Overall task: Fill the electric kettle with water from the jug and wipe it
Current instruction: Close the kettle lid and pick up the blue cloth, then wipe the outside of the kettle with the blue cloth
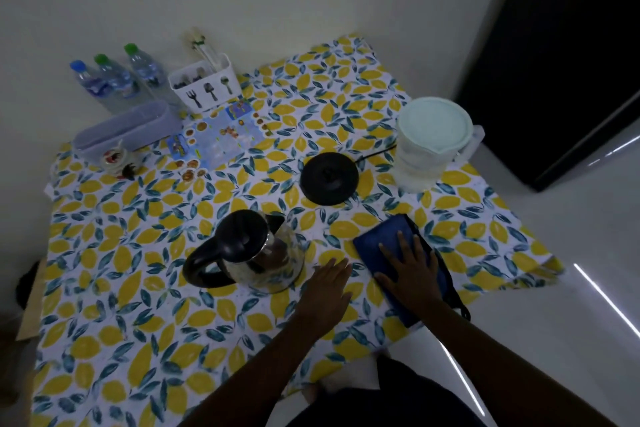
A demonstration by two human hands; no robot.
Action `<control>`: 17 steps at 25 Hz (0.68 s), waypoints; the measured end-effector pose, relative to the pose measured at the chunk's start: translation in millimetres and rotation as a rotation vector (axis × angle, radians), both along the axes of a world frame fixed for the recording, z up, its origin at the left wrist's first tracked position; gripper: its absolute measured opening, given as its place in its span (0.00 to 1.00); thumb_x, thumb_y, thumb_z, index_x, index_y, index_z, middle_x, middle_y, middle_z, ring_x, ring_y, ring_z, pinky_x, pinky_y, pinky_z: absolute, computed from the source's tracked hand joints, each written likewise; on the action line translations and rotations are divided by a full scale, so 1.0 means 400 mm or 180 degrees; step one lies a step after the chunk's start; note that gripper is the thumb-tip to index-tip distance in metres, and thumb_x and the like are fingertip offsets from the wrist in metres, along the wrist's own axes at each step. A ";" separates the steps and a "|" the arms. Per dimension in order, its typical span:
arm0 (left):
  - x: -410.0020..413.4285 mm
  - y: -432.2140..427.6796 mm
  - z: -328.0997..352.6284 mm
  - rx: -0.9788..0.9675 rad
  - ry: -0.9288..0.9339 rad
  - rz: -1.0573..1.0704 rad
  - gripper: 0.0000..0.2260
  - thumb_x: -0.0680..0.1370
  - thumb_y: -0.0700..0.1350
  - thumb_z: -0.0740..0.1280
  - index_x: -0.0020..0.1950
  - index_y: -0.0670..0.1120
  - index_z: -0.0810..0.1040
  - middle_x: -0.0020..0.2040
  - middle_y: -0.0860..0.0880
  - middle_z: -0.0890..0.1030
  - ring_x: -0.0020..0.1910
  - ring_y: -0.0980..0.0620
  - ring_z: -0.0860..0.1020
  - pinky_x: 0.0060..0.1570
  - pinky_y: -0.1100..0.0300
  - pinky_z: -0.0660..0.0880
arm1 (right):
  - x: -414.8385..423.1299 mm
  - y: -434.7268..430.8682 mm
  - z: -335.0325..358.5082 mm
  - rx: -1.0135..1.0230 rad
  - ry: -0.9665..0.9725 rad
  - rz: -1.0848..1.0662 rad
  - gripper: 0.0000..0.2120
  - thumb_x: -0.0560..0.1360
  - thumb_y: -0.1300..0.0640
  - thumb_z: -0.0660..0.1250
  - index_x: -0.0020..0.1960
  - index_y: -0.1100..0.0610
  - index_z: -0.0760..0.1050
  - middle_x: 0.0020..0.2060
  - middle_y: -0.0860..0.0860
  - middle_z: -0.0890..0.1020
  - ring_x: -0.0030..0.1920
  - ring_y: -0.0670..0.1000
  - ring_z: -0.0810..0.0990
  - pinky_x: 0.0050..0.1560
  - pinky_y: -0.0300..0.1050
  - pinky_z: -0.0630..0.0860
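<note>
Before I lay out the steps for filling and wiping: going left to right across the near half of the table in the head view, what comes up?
kettle → left hand → right hand flat on the blue cloth

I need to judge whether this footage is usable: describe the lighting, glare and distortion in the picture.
Head view: dim and underexposed, colours muted; the kettle and its black base lose detail. Bright streaks of glare cross the glossy floor at right. Wide-angle distortion bends the tablecloth edges. The bottles at the back look soft; both hands stay readable.
</note>
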State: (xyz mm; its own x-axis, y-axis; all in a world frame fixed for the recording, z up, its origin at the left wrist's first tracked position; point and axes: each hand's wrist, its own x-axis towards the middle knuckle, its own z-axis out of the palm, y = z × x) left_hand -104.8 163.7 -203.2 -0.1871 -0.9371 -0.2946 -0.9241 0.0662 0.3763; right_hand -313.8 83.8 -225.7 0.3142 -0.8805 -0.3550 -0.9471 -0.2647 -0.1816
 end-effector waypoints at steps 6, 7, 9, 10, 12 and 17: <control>-0.029 0.015 -0.029 -0.0070 0.0305 0.0205 0.23 0.82 0.48 0.59 0.76 0.44 0.62 0.77 0.46 0.63 0.78 0.47 0.56 0.76 0.53 0.53 | 0.016 -0.026 -0.009 -0.0009 0.0048 0.0080 0.31 0.73 0.37 0.60 0.74 0.40 0.56 0.76 0.55 0.58 0.72 0.63 0.58 0.63 0.68 0.62; -0.029 0.019 -0.029 -0.0129 0.0322 0.0253 0.23 0.81 0.48 0.59 0.75 0.44 0.63 0.77 0.46 0.64 0.78 0.47 0.57 0.76 0.52 0.55 | 0.017 -0.028 -0.008 -0.0059 0.0091 0.0105 0.30 0.75 0.39 0.61 0.74 0.40 0.57 0.75 0.55 0.61 0.71 0.63 0.60 0.62 0.67 0.65; -0.026 0.023 -0.019 -0.0247 0.0320 0.0340 0.22 0.82 0.48 0.59 0.75 0.44 0.64 0.76 0.47 0.65 0.78 0.47 0.57 0.76 0.52 0.57 | 0.014 -0.041 -0.007 -0.0118 0.0124 0.0166 0.26 0.77 0.44 0.61 0.73 0.43 0.60 0.73 0.54 0.65 0.69 0.62 0.63 0.60 0.64 0.68; -0.022 0.025 -0.010 -0.0313 0.0339 0.0401 0.21 0.82 0.48 0.59 0.75 0.44 0.65 0.76 0.48 0.65 0.78 0.48 0.57 0.76 0.52 0.58 | 0.012 -0.051 -0.006 -0.0151 0.0040 0.0204 0.24 0.77 0.47 0.62 0.73 0.46 0.64 0.72 0.55 0.67 0.67 0.63 0.66 0.59 0.63 0.71; -0.010 0.029 0.010 -0.0511 0.0371 0.0505 0.21 0.82 0.46 0.60 0.74 0.44 0.65 0.76 0.47 0.66 0.77 0.47 0.58 0.75 0.50 0.60 | 0.009 -0.069 -0.003 -0.0231 -0.0263 0.0195 0.21 0.77 0.54 0.64 0.69 0.53 0.70 0.68 0.59 0.73 0.63 0.65 0.70 0.55 0.62 0.73; 0.043 0.050 0.101 -0.0984 0.0441 0.0838 0.21 0.82 0.47 0.59 0.75 0.47 0.63 0.76 0.49 0.65 0.77 0.51 0.58 0.76 0.54 0.57 | 0.040 -0.074 0.031 -0.0258 -0.1135 -0.0184 0.18 0.76 0.61 0.64 0.66 0.57 0.73 0.64 0.59 0.76 0.57 0.62 0.74 0.58 0.56 0.71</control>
State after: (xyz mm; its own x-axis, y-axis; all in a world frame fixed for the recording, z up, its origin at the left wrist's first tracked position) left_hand -87.7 183.6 -162.7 0.0522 -0.9985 0.0188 -0.8667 -0.0359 0.4975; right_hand -297.8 54.0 -213.4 0.3546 -0.9212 -0.1605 -0.8418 -0.2397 -0.4836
